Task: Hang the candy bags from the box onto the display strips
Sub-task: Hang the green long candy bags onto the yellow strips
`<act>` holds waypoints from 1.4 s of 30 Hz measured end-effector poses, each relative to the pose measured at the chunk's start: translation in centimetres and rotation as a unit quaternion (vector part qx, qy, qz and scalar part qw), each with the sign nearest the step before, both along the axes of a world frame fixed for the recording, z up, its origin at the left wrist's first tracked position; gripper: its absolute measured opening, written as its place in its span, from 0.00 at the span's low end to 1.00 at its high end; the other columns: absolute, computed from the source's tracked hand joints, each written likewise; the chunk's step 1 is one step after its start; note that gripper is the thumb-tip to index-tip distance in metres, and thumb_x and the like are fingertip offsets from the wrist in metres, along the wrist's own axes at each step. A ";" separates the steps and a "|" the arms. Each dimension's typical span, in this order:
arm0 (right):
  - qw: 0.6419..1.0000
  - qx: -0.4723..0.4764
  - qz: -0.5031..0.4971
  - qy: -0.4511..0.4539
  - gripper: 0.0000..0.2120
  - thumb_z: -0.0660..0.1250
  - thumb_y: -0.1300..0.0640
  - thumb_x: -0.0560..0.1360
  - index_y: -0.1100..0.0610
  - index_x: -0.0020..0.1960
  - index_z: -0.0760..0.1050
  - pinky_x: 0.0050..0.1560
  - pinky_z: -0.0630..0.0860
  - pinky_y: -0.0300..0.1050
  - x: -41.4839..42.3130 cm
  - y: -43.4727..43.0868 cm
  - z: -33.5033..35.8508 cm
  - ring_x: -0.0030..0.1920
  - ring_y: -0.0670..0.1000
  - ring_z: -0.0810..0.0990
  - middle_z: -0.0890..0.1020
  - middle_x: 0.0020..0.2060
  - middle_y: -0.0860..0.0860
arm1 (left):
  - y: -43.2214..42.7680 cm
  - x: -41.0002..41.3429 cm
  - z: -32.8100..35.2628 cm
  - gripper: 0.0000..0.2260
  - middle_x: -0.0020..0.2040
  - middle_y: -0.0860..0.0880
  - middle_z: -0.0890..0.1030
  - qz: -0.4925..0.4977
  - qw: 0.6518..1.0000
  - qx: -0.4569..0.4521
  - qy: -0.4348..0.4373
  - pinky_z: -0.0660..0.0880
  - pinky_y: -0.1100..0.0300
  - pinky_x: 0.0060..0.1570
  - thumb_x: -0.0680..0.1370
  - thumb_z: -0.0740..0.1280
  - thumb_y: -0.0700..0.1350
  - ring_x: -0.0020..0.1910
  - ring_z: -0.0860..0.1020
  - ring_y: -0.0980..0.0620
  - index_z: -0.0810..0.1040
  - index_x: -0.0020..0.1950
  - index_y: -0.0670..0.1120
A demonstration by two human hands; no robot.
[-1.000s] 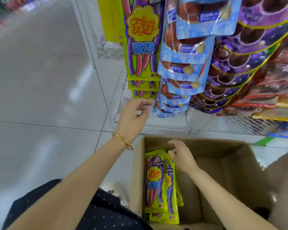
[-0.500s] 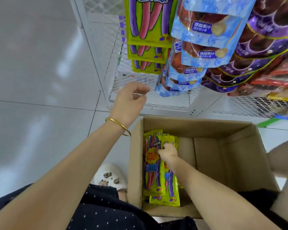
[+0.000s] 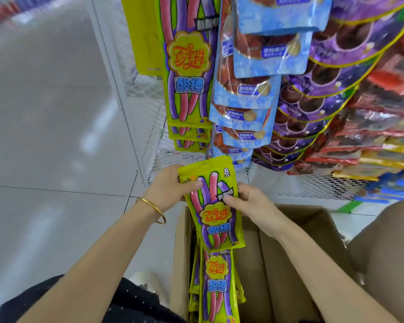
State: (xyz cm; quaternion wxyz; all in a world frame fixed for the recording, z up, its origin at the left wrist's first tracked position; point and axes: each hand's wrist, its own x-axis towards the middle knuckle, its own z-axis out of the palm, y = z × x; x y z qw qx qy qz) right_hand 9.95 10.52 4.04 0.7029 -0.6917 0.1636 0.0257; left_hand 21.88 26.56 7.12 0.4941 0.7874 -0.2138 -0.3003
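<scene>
Above the cardboard box, at 6 o'clock below the hanging candy bags, left hand and right hand both grip the yellow-green candy bag upright; more bags stand inside the box's left side.

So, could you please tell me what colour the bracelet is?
Gold; the bracelet on the left wrist shows best in the head view.

Bare forearms – a thin gold bangle on the left wrist – dark white-dotted garment.
</scene>
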 end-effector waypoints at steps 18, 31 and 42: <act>0.744 -0.451 -0.259 -0.419 0.20 0.52 0.56 0.73 0.57 0.57 0.79 0.46 0.73 0.41 7.3 4.2 25.0 0.46 0.49 0.75 0.76 0.47 0.52 | -3.6 8.9 29.5 0.13 0.52 0.48 0.77 0.130 0.928 -0.190 -0.292 0.78 0.55 0.50 0.78 0.64 0.46 0.55 0.77 0.50 0.73 0.60 0.43; 0.777 -0.452 -0.273 -0.342 0.19 0.58 0.67 0.75 0.59 0.64 0.73 0.54 0.71 0.55 11.5 3.1 30.3 0.56 0.61 0.73 0.72 0.61 0.59 | -5.5 11.5 32.2 0.17 0.34 0.44 0.66 0.120 0.926 -0.117 -0.338 0.72 0.51 0.41 0.78 0.63 0.50 0.37 0.68 0.49 0.64 0.32 0.47; 0.848 -0.325 -0.265 -0.325 0.16 0.58 0.61 0.77 0.62 0.64 0.71 0.59 0.70 0.60 11.9 4.2 31.0 0.60 0.64 0.72 0.71 0.63 0.59 | -4.9 11.2 31.5 0.13 0.37 0.44 0.67 0.083 0.937 -0.159 -0.300 0.62 0.55 0.35 0.79 0.62 0.51 0.36 0.65 0.48 0.68 0.40 0.44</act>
